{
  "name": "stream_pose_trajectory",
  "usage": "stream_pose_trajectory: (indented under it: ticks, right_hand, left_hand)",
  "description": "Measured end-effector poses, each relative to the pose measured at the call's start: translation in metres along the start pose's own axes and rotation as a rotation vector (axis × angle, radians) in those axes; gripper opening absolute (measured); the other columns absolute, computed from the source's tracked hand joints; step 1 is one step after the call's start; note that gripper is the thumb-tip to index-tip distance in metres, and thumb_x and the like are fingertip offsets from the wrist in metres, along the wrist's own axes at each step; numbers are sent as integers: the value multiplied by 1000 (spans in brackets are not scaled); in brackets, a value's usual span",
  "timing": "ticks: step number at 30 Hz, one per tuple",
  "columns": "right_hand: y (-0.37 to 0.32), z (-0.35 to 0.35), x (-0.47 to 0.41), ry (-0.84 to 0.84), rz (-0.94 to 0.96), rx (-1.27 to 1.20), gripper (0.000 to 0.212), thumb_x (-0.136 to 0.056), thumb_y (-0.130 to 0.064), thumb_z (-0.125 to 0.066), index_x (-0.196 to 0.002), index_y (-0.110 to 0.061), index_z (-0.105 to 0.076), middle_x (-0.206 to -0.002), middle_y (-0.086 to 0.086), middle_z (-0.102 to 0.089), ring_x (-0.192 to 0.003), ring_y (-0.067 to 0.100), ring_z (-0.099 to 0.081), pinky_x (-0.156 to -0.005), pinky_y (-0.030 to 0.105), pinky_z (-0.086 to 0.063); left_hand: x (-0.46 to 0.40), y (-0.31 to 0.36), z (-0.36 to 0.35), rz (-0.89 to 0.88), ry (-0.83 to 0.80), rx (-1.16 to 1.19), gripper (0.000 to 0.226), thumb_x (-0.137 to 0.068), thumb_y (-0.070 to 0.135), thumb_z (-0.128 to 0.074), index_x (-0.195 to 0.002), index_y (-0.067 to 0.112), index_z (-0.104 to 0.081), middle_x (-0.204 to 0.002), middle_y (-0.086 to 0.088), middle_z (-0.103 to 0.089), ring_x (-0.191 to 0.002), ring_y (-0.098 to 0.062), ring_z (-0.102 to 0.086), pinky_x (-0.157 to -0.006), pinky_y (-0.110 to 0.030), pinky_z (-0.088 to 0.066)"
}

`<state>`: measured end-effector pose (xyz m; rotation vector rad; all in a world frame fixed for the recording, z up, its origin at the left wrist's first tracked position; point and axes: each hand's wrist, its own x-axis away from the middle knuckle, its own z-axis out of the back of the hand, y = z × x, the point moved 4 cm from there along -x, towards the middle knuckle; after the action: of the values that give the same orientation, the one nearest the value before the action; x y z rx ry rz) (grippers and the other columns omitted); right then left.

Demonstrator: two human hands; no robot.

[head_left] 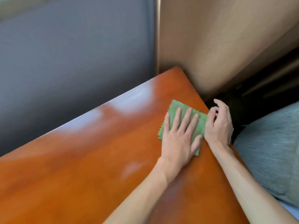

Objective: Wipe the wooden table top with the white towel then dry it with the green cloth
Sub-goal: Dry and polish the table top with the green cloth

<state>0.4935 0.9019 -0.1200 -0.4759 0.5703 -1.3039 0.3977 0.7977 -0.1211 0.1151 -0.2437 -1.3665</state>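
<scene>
The left hand [179,135] is pressing the green cloth [184,125] flat onto the bench [80,159], fingers straight and spread, pointing toward 1 o'clock. The cloth is lying under the palm at the bench's right edge, near the far corner, with its long axis running from 11 to 5 o'clock along that edge. The right hand [218,125] is sitting just beside the cloth at 3 o'clock, over the edge, fingers loosely curled and grasping nothing; whether it is touching the cloth cannot be told. The unwiped expanse of bench is lying toward 8 o'clock from the left hand, so the drying stroke is best led by that hand. No white towel is showing.
</scene>
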Motion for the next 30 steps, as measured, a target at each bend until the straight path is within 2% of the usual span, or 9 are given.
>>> stream_pose_trajectory:
  ticks: [3, 7, 11, 16, 20, 22, 25, 27, 30]
  right_hand:
    - [-2, 5, 4, 14, 89, -4, 38, -97, -15, -41, -131, -6, -54, -135, 13, -57, -125, 32, -49, -104, 40, -38]
    - [-24, 5, 29, -113, 224, 62, 42, -96, -19, -38, -135, -9, -49, -144, 11, -47, -135, 30, -36, -113, 43, -30]
    - [-84, -13, 105, -294, 225, -78, 38, -96, -18, -41, -133, -14, -49, -140, 7, -43, -131, 25, -41, -108, 35, -32]
    - [-172, -45, 246, -645, 187, -287, 41, -91, 10, -50, -127, -7, -55, -126, 6, -50, -111, 21, -56, -96, 15, -41]
    - [-231, -59, 350, -896, 210, -315, 47, -90, 12, -50, -119, -25, -55, -121, 2, -54, -105, -1, -56, -88, 7, -42]
    - [-257, -68, 391, -970, 245, -299, 50, -89, 14, -50, -116, -28, -56, -119, 2, -56, -101, -5, -57, -85, 7, -44]
    - [-306, -94, 451, -1066, 245, -288, 48, -91, 9, -51, -117, -31, -54, -118, -4, -59, -99, -4, -61, -86, 10, -46]
    - [-340, -117, 481, -1092, 189, -302, 42, -93, 5, -52, -119, -28, -54, -115, -6, -62, -99, 1, -63, -85, 7, -44]
    - [-404, -162, 533, -1098, 124, -332, 32, -94, -1, -53, -117, -24, -54, -112, -5, -65, -101, 1, -62, -79, 0, -40]
  left_hand:
    - [50, 15, -11, 5, -51, -36, 65, -97, 57, -33, -155, 28, -30, -163, 1, -27, -152, -29, -14, -121, -56, -9]
    - [93, -49, 5, 286, -2, 26, 64, -95, 60, -38, -153, 32, -35, -161, 3, -32, -150, -28, -23, -117, -58, -22]
    - [179, -162, 29, 690, -16, 42, 65, -95, 60, -34, -153, 31, -36, -161, 1, -30, -149, -32, -25, -116, -64, -22]
    - [354, -253, 39, 1023, -45, 184, 67, -96, 64, -24, -156, 36, -20, -167, 5, -9, -153, -30, 0, -121, -58, -5]
    - [487, -265, 43, 1335, 135, 390, 76, -88, 63, -57, -153, 41, -25, -165, 3, 2, -150, -35, -3, -119, -56, -21]
    - [544, -266, 45, 1539, 261, 461, 96, -73, 60, -76, -153, 34, -29, -162, -5, -3, -144, -37, -20, -113, -53, -32]
    - [614, -280, 44, 1799, 316, 650, 119, -54, 52, -92, -153, 25, -32, -148, -13, -20, -124, -39, -42, -108, -50, -36]
    - [641, -295, 45, 1893, 402, 855, 118, -54, 35, -96, -151, 18, -31, -138, -16, -27, -117, -38, -46, -108, -46, -36]
    - [684, -325, 53, 1860, 499, 1081, 99, -65, 15, -91, -146, 17, -34, -135, -14, -44, -122, -33, -47, -106, -41, -36]
